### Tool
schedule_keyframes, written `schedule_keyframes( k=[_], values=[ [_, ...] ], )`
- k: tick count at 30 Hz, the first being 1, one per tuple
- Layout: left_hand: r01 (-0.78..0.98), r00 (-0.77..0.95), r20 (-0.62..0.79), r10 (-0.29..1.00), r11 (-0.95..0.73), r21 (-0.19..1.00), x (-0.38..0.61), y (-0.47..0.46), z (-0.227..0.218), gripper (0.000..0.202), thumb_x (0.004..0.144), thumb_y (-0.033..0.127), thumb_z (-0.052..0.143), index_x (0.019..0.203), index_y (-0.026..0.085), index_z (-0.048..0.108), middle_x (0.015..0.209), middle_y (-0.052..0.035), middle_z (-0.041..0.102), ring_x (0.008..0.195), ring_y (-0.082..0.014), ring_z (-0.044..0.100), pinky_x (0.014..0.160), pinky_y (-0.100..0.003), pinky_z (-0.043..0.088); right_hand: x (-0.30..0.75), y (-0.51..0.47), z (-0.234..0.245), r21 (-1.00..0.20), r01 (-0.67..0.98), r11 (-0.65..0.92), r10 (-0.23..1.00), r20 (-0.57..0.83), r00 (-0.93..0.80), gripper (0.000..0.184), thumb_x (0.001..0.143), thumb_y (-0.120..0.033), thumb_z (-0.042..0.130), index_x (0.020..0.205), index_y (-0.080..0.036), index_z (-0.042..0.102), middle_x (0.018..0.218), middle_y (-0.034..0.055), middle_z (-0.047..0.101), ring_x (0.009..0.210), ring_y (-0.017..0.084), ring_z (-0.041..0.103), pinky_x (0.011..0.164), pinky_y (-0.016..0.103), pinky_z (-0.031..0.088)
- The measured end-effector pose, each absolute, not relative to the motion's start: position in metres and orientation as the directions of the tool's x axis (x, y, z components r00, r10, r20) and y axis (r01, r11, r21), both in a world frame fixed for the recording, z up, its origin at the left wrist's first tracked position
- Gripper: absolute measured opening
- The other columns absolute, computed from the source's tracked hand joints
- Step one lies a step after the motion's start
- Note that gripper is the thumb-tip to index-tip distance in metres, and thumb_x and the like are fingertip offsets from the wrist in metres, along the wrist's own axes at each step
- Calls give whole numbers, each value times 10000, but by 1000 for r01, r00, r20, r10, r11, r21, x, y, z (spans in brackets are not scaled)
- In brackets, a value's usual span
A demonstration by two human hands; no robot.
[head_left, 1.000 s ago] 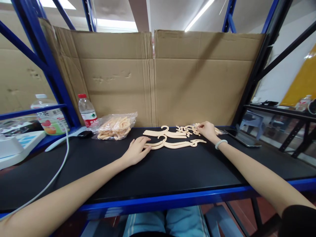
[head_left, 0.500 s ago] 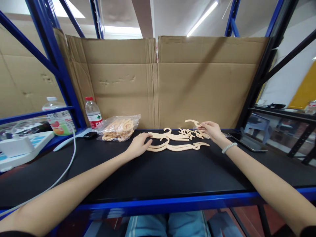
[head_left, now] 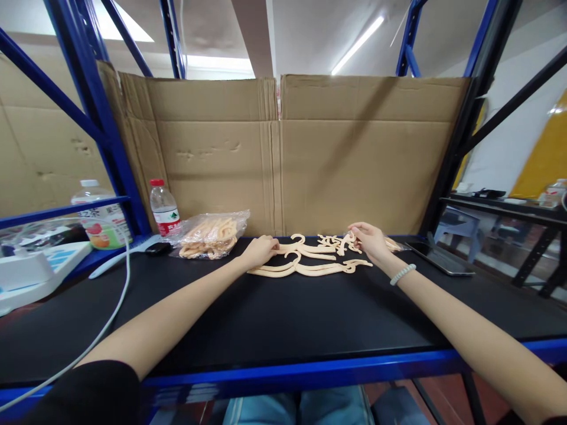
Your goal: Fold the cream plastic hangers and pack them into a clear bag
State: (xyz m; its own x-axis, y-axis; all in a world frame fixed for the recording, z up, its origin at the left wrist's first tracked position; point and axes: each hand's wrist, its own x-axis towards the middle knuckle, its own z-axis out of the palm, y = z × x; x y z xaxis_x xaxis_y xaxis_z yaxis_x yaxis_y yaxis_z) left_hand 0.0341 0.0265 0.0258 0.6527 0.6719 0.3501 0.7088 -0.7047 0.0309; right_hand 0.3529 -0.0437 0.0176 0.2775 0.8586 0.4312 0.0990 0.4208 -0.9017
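Note:
Two pale wooden hangers lie on the black shelf [head_left: 283,319]: a near hanger [head_left: 310,270] and a far hanger [head_left: 310,249]. My left hand [head_left: 260,251] rests palm down on the far hanger's left end, fingers loosely spread. A heap of small wooden pieces [head_left: 339,242] lies just right of the hangers. My right hand [head_left: 371,241], with a bead bracelet at the wrist, pinches one of these pieces at the heap's right edge.
A clear bag of wooden parts [head_left: 211,234], a water bottle [head_left: 164,209] and a dark small object [head_left: 155,248] stand at the back left. A phone [head_left: 439,257] lies at the right. A cardboard wall [head_left: 283,153] closes the back. A white cable [head_left: 110,319] crosses the left.
My right hand has lowered the hook-shaped piece it held up back onto the heap. My left hand has slid from the near hanger's end up to the far hanger's end.

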Motion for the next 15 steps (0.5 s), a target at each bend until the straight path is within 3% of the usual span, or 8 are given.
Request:
schedule_keyframes(
  k=[9, 15],
  values=[
    [682, 590, 438, 678, -710, 179, 32, 33, 18, 102, 827, 162, 469, 849, 169, 568, 895, -74, 615, 817, -207, 607, 755, -316, 454, 353, -41, 16, -895, 104, 434, 854, 445, 269, 299, 633, -430, 673, 756, -176, 574, 637, -14, 532, 465, 65, 399, 415, 195, 309],
    [668, 500, 505, 703, -684, 291, 32, 25, 26, 63, 859, 192, 449, 881, 189, 508, 816, -48, 649, 768, -206, 631, 689, -294, 452, 349, -40, 15, -904, 59, 424, 878, 427, 218, 232, 616, -280, 623, 815, -160, 614, 761, 20, 567, 539, 81, 452, 489, 227, 375]
  ],
)
